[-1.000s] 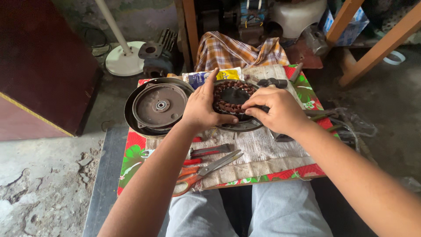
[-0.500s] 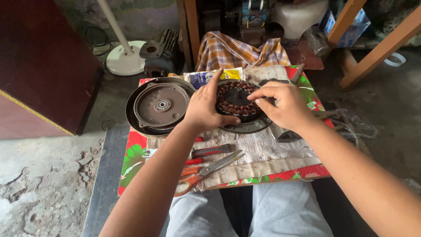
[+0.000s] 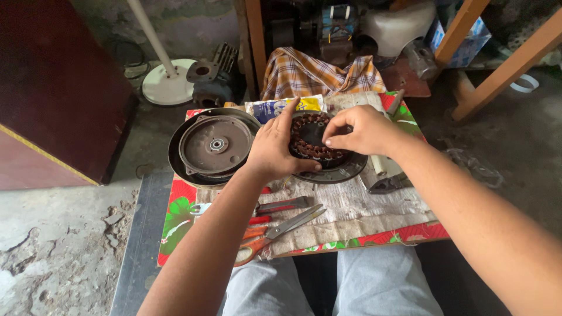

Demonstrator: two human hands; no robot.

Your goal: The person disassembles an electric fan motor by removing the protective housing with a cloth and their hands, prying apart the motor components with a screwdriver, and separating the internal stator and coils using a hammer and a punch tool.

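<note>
Found on the small low table with the red floral oilcloth [image 3: 181, 216], toward its far edge and slightly right of centre: a round dark stator core ringed with copper-brown wire coils [image 3: 313, 153], seated in a shallow dark metal housing pan [image 3: 342, 171]. Left hand [image 3: 274, 151] wrapped around the core's left rim, fingers curled in a firm hold, index finger extended along the top. Right hand [image 3: 358, 130] poised over the right rim, thumb and forefinger pinched on something small at the windings; exactly what could not be told. Judged heavy for its size, rigid in the laminated iron, but delicate at the coils, whose thin enamelled wire would nick or snap under a hard squeeze. Best gripped by the outer iron rim or central bore, never by the windings. Noted near the far left corner: a grey round motor cover with central bearing [image 3: 215, 144]. Noted along the near edge: red-handled pliers [image 3: 280, 206] and orange-handled scissors [image 3: 275, 233].
</note>
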